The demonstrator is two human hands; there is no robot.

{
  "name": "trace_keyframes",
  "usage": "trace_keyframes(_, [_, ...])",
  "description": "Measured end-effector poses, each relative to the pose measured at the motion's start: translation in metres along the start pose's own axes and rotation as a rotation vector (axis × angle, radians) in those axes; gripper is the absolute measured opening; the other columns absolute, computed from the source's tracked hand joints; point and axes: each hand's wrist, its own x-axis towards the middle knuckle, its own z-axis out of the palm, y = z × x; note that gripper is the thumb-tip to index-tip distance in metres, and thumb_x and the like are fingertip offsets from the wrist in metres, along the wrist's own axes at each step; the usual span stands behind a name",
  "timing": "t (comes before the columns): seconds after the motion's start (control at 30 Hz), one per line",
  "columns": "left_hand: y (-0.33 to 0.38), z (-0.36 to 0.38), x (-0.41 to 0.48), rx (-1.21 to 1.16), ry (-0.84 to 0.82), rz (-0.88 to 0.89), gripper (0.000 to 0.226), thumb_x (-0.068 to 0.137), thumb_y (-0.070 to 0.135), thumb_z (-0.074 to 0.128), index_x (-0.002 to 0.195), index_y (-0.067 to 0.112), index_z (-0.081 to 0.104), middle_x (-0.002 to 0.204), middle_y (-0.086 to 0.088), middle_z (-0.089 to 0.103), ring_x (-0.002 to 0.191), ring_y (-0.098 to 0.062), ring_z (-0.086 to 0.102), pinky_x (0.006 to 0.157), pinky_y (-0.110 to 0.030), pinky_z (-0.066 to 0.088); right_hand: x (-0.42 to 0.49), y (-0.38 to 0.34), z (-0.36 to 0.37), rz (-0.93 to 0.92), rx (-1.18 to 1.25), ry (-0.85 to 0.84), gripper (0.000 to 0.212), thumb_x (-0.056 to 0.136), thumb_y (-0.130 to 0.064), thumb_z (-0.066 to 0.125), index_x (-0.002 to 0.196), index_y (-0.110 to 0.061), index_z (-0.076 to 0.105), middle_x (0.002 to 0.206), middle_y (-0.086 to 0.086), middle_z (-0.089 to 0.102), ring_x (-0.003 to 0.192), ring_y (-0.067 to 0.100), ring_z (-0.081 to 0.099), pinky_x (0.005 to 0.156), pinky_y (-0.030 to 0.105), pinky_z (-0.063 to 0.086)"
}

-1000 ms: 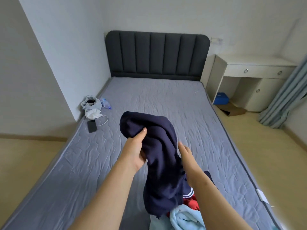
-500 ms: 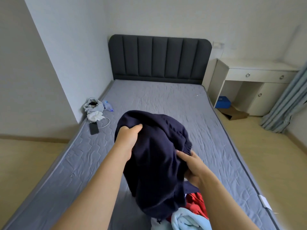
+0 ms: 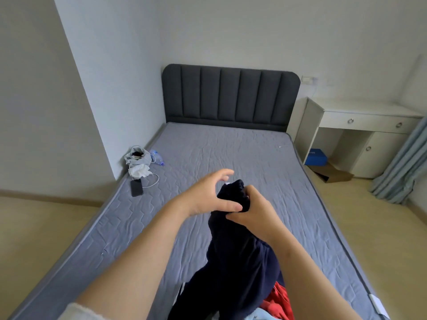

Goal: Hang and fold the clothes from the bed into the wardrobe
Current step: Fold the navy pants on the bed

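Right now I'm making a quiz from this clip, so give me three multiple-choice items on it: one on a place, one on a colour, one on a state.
1. Where does the phone lie?
A. on the bed's left edge
B. on the desk
C. on the floor

2. What colour is the garment being held up?
A. red
B. dark navy
C. white

3. How is the left hand?
A. clenched on the garment
B. open, fingers spread
C. flat on the bed

Answers: 1 A, the phone rests on the bed near the wall. 2 B, the cloth gripped by the right hand is dark navy. 3 B, the fingers curve apart beside the cloth, closed on nothing.
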Motion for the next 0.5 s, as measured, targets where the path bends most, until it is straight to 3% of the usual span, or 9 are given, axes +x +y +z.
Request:
trace_keyframes(0.07, [0.003, -0.009, 0.006, 0.098, -0.004, -0.002, 0.042, 0.071, 0.036, 0.077, 0.107, 0.033, 0.055, 0.116, 0.014, 0.055, 0.117, -0.005, 0.047, 0.101, -0.028, 0.036, -0.001, -0.004, -0.002, -0.019, -0.057, -0.028, 0.033, 0.071, -0.024, 0.075, 0.082, -0.028, 0.044, 0.079, -0.01, 0.056, 0.068, 0.002, 0.054, 0.05, 0.012, 0.039])
trace_keyframes(0.13, [0.008, -0.016, 0.008, 0.176, 0.01, 0.018, 0.021, 0.074, 0.032, 0.075, 0.085, 0.03, 0.057, 0.1, 0.012, 0.06, 0.104, -0.007, 0.054, 0.096, -0.03, 0.042, -0.002, -0.006, -0.004, -0.03, -0.057, -0.011, 0.035, 0.069, -0.023, 0.077, 0.079, -0.028, 0.044, 0.077, -0.01, 0.056, 0.064, 0.001, 0.052, 0.047, 0.008, 0.039])
trace_keyframes(0.3, [0.025, -0.028, 0.01, 0.231, 0.022, 0.107, 0.023, 0.08, 0.023, 0.07, 0.073, 0.028, 0.048, 0.071, 0.009, 0.054, 0.069, -0.012, 0.051, 0.066, -0.025, 0.042, -0.002, -0.011, -0.007, -0.011, 0.155, 0.014, 0.029, 0.072, -0.028, 0.076, 0.084, -0.033, 0.05, 0.083, -0.012, 0.063, 0.065, -0.004, 0.062, 0.051, 0.007, 0.043])
trace_keyframes(0.4, [0.036, -0.046, 0.011, 0.201, 0.073, 0.158, 0.024, 0.081, 0.019, 0.068, 0.074, 0.026, 0.046, 0.068, 0.008, 0.053, 0.066, -0.011, 0.048, 0.066, -0.026, 0.041, 0.002, -0.017, -0.017, 0.044, 0.177, -0.092, 0.018, 0.077, -0.043, 0.069, 0.088, -0.034, 0.059, 0.085, -0.009, 0.07, 0.076, 0.004, 0.067, 0.068, 0.02, 0.053])
trace_keyframes(0.5, [0.047, -0.073, 0.011, 0.118, 0.105, 0.168, 0.024, 0.083, 0.015, 0.066, 0.075, 0.023, 0.045, 0.071, 0.006, 0.055, 0.068, -0.01, 0.049, 0.069, -0.027, 0.043, 0.007, -0.023, -0.026, 0.068, 0.108, -0.193, 0.016, 0.077, -0.048, 0.067, 0.081, -0.033, 0.066, 0.078, -0.013, 0.072, 0.074, 0.003, 0.068, 0.068, 0.018, 0.053])
